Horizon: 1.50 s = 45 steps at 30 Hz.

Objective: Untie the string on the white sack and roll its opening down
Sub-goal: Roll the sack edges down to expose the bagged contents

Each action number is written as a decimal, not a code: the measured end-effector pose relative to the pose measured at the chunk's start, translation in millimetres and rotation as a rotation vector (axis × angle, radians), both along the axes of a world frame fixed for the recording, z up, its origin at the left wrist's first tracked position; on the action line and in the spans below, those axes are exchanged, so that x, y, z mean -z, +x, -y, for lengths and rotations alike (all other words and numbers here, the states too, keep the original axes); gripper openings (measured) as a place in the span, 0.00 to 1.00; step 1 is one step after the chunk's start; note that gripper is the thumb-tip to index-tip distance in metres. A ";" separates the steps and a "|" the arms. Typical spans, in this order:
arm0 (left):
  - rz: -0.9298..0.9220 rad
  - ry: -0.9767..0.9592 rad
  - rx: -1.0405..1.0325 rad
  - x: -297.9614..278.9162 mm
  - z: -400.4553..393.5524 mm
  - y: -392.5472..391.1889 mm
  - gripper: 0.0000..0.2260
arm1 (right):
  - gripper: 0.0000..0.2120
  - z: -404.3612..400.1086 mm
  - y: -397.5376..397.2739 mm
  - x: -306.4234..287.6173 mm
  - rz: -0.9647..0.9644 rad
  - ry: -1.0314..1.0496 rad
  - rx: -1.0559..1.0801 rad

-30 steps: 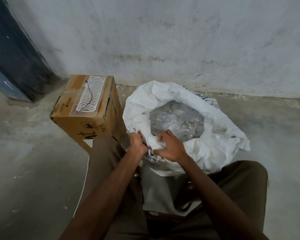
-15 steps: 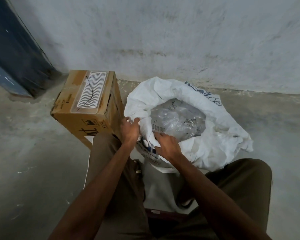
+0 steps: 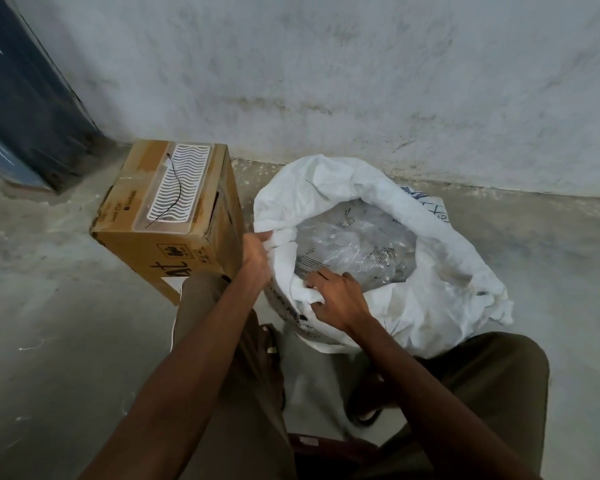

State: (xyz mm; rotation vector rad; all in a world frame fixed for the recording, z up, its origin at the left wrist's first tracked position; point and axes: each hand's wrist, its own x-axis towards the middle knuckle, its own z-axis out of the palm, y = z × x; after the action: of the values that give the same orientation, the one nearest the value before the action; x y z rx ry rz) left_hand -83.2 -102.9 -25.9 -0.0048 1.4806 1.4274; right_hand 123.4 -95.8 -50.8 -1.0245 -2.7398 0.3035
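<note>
fabric of the rim is pinched in both grips: the left hand (image 3: 257, 258) holds the near-left edge of the crumpled white woven sack (image 3: 440, 299), the right hand (image 3: 340, 301) the near edge just beside it. the sack stands on the grey concrete floor (image 3: 66, 323) between the knees, mouth open upward, clear plastic packets (image 3: 354, 251) showing inside. no string is seen. rolling is judged to proceed outward and down, away from the opening.

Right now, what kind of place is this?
Probably a storeroom or back corner of a workshop, not a home. Bare concrete floor meets a stained, scuffed wall; a taped cardboard box sits beside an opened white sack full of clear plastic packets.
</note>
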 end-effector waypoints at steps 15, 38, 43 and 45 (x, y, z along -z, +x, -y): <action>0.159 0.035 0.261 13.5 -4.5 -31.0 0.17 | 0.31 -62.0 -63.6 -29.1 -0.028 0.214 -0.075; -1.264 -0.278 0.706 -44.1 -57.7 -12.2 0.29 | 0.21 -188.3 -139.4 -97.0 0.572 -0.244 -0.147; -0.893 -0.263 0.860 -53.1 -71.7 -39.2 0.17 | 0.47 -188.8 -101.5 -93.3 0.557 0.235 -0.236; -0.695 -0.348 0.896 -56.5 -78.2 -43.1 0.12 | 0.54 -184.3 -85.7 -87.1 0.629 0.369 -0.109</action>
State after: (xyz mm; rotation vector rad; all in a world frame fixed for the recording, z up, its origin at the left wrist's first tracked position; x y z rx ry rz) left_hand -126.3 -24.7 30.6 0.9006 1.9019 0.4268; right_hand 37.8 88.6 36.3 -0.9891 -3.2105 -0.5944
